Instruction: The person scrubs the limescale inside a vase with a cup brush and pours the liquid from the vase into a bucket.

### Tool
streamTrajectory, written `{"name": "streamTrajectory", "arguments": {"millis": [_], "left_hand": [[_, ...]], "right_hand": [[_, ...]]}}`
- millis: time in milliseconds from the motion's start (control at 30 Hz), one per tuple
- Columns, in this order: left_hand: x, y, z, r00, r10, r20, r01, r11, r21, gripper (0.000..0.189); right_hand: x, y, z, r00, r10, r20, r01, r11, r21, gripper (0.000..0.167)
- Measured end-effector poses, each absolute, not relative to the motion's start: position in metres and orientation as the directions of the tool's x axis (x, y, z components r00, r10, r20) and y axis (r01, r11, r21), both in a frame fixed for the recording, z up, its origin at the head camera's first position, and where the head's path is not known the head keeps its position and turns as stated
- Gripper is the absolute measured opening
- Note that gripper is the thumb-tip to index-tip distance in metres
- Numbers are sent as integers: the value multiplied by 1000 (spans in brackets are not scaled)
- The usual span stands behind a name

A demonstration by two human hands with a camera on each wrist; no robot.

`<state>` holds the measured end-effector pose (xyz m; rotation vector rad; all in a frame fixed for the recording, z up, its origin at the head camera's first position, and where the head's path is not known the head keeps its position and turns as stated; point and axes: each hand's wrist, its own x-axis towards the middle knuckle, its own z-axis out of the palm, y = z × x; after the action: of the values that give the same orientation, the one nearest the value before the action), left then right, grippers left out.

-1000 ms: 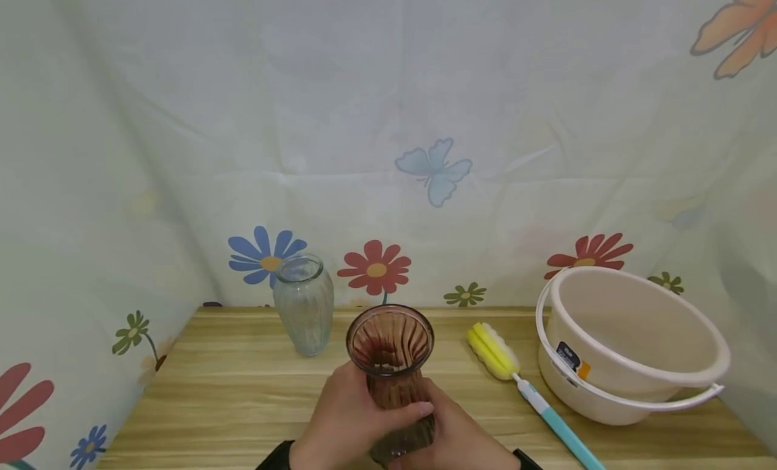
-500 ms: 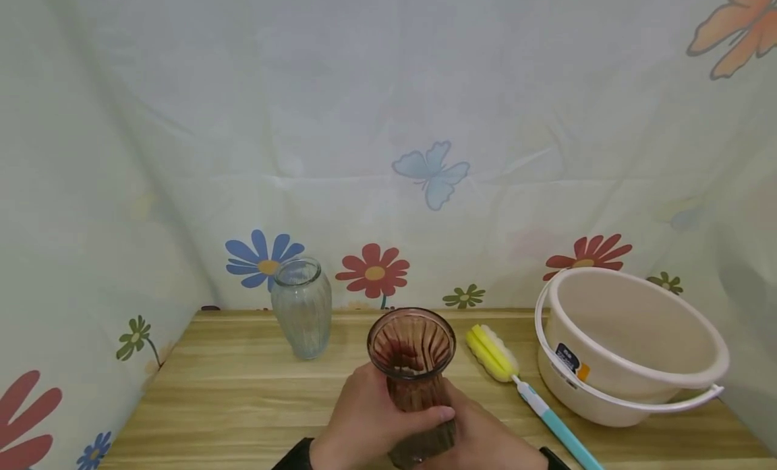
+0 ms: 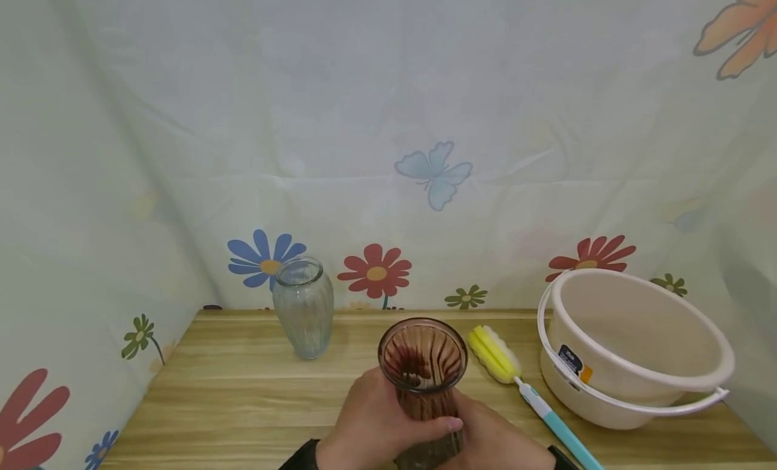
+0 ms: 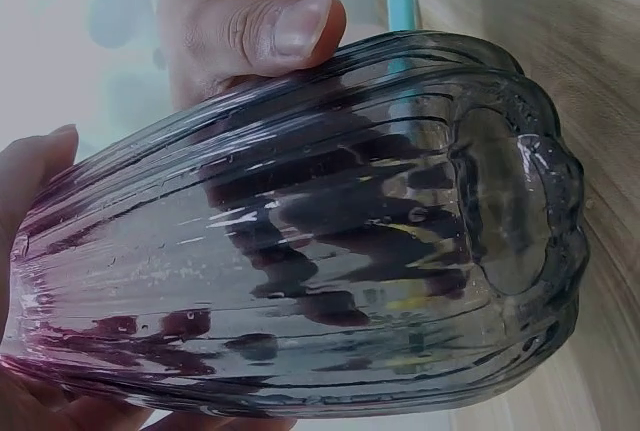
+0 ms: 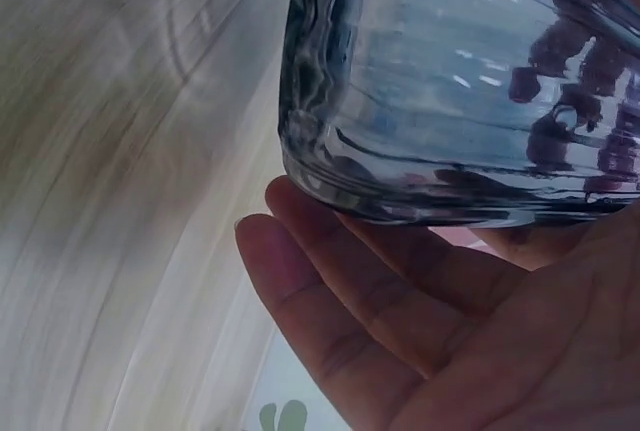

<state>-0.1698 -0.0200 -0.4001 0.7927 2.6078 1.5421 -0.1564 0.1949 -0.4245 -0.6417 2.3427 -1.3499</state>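
Note:
Both hands hold a ribbed glass vase [image 3: 423, 362], tinted purplish-brown at its flared mouth and clearer toward the scalloped base. In the head view my left hand [image 3: 373, 423] grips it from the left below the rim, with the thumb across the front. From the right, my right hand [image 3: 498, 436] holds the lower body. Its thumb lies along the glass in the left wrist view, and its fingers [image 5: 330, 301] support the side by the base in the right wrist view. Small drops and streaks show on the vase wall [image 4: 180, 261]. The mouth points up toward the head camera.
A clear ribbed glass vase [image 3: 303, 308] stands at the back left of the wooden table [image 3: 231, 402]. To the right lies a sponge bottle brush [image 3: 494, 355] with a turquoise handle, beside a cream bucket [image 3: 607, 389] with its handle lowered. A flowered curtain hangs behind.
Both hands have shifted the tinted vase to the right and slightly down in the head view, keeping their hold. The clear vase, brush and bucket stay where they were.

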Motion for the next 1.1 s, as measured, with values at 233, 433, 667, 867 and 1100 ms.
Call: {"name": "streamTrajectory", "arguments": {"millis": [233, 433, 667, 867, 1100], "left_hand": [[-171, -20, -405, -861, 439, 255, 448, 420, 789, 67], [-172, -21, -407, -860, 451, 238, 441, 425, 790, 69], [-174, -23, -411, -857, 457, 236, 451, 447, 773, 70], [-175, -22, -416, -843, 472, 256, 486, 465, 740, 72], [-178, -21, -419, -834, 485, 264, 505, 478, 719, 72]], "right_hand": [[-159, 195, -428, -824, -552, -129, -157, 441, -884, 83], [-163, 196, -435, -820, -561, -111, -200, 463, -863, 83], [-167, 194, -441, -829, -547, -112, -217, 500, -838, 82], [-167, 193, -443, -838, -529, -132, -181, 498, -848, 76], [-164, 195, -445, -848, -517, -116, -177, 482, -858, 74]]}}
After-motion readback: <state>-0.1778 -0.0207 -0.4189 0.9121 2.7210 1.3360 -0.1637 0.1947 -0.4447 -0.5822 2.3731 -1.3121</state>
